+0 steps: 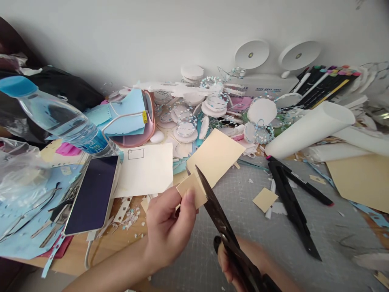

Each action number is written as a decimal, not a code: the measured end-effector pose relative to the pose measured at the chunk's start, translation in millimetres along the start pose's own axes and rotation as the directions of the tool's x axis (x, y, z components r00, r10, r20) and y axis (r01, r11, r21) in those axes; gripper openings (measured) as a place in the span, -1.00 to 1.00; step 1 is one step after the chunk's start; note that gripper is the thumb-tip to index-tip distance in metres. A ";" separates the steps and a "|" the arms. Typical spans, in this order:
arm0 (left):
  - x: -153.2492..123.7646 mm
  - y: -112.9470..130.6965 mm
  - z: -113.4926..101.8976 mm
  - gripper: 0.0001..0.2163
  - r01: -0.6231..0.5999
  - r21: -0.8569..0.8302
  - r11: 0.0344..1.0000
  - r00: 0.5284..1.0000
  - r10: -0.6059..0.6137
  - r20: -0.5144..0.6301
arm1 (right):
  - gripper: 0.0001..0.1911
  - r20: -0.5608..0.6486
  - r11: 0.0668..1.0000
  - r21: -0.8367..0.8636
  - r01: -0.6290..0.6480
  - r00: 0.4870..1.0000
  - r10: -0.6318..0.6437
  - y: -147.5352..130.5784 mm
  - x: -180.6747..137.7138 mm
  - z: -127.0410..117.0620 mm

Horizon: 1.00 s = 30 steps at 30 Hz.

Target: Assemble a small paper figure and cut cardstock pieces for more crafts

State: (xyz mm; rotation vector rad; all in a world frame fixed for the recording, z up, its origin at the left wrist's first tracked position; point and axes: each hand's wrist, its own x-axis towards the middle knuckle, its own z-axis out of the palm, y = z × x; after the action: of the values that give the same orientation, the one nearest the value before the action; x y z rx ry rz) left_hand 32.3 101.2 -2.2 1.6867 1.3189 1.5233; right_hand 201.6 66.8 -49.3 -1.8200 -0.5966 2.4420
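Two bare hands meet near the middle of the view over a grey cutting mat (304, 251) on the cluttered worktop (121, 243). At about 7 o'clock the left hand (170, 231) pinches a cream paper sheet (212, 162) by its lower corner, thumb on top, its grip closed on the paper, which rises toward 1 o'clock. At 6 o'clock the right hand (240, 263), partly cut off by the lower edge, has its grip closed through the handles of black scissors (219, 211), whose blades point to 11 o'clock and bite into the sheet just beside the left thumb. At 9 o'clock a smartphone (94, 194) lies face up, a water bottle (57, 117) tilted above it. At 3 o'clock lie a small cream square (265, 199) and a white paper roll (310, 129).
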 end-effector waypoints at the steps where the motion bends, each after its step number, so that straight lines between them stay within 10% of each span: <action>1: -0.3 0.1 0.1 -0.68 0.000 0.005 1.000 1.000 0.000 -0.005 | -0.70 0.013 1.000 0.002 0.006 1.000 -0.006 2.3 1.7 -0.8; 23: 0.8 1.3 0.7 -0.65 -0.040 0.098 0.994 0.999 0.041 -0.004 | -0.69 -0.046 0.997 -0.032 -0.067 0.997 0.065 -10.9 -9.7 4.5; 30: 0.3 1.3 2.3 -0.67 -0.016 0.074 0.997 1.000 0.016 0.000 | -0.71 0.154 0.983 -0.101 0.155 0.978 -0.138 -11.1 -16.2 -7.1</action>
State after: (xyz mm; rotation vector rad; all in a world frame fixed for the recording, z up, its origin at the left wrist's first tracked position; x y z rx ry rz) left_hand 34.9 101.5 -1.5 1.7468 1.3809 1.5011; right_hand 211.1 74.9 -32.5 -1.5766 -0.8625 2.5034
